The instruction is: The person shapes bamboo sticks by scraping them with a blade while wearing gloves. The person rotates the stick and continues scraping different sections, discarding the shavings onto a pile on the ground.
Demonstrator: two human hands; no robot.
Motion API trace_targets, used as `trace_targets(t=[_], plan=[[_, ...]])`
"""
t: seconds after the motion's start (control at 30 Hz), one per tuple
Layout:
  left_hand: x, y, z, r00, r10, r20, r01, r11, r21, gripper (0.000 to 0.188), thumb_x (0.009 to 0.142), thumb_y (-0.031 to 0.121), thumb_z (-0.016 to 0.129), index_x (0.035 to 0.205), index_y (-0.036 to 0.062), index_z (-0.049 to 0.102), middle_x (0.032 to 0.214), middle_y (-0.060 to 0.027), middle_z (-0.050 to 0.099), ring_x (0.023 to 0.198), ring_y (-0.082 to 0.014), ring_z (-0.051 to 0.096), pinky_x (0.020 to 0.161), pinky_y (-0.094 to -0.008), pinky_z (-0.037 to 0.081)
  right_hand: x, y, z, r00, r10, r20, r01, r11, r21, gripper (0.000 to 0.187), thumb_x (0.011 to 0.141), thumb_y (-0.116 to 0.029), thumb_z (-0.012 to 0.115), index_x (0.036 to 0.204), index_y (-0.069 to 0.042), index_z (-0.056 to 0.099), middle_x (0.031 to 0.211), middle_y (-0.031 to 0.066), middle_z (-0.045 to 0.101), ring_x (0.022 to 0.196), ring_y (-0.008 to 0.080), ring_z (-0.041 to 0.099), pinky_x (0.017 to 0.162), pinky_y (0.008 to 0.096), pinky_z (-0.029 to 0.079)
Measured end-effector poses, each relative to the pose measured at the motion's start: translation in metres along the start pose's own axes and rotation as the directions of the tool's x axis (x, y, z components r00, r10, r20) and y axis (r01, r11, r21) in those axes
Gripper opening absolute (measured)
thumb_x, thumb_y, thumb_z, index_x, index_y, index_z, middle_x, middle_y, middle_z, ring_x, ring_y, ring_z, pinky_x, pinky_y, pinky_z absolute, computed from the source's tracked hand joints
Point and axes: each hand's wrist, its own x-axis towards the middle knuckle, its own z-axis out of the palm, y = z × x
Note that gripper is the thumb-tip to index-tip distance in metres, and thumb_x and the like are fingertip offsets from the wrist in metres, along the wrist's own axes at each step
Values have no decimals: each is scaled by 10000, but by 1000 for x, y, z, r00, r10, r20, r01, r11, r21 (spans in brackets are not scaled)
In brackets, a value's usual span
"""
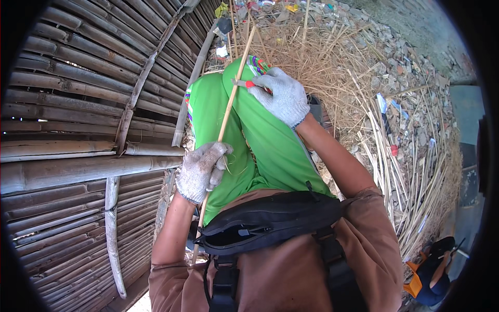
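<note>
A long, thin bamboo strip (230,106) runs slantwise over my lap, across green trousers (270,135). My left hand (198,172), in a grey-white knit glove, is closed round its lower part near my left thigh. The strip's tail passes beneath that hand, down beside my waist. In my right hand (283,96), gloved alike, is a small knife (243,83) with a red handle. Its short blade meets the strip above my knees. Part of the handle is hidden by the fingers.
A bamboo slat wall (73,104) stands close on my left. Pale shavings (317,62) cover stony ground ahead and right. Several cut strips (387,177) lie to my right, near a red-ended object (393,150). A black bag (270,216) crosses my waist. Another person (439,270) is at lower right.
</note>
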Motion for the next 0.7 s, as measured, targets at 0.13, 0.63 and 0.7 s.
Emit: trace_targets(t=[0.13,0.63,0.7], plan=[[-26,-9,-11,999,-24,-39,26,997,72,330,1135,282,646,1157,-35,732,688,13,581,427,-64,432,387,-248,299,6,3,0,1000,17,-26,-17,1000,-14,284,1001,-424,780,1126,-180,854,1006,94,735,896,336,767,790,471,616],[-36,-17,-23,999,16,35,-19,996,89,418,1157,266,609,1468,-11,649,789,-26,672,459,-69,482,390,-249,338,15,10,0,997,-50,-58,51,999,19,229,1029,-419,742,1168,-258,829,967,113,707,891,364,754,796,517,614],[-1,-8,-14,996,54,70,-59,995,75,449,1152,267,611,1501,-16,624,786,-21,666,446,-70,462,380,-247,326,11,7,-3,1000,-20,-1,20,1000,21,260,1022,-367,758,1215,-217,845,1052,121,742,927,349,760,832,469,617]])
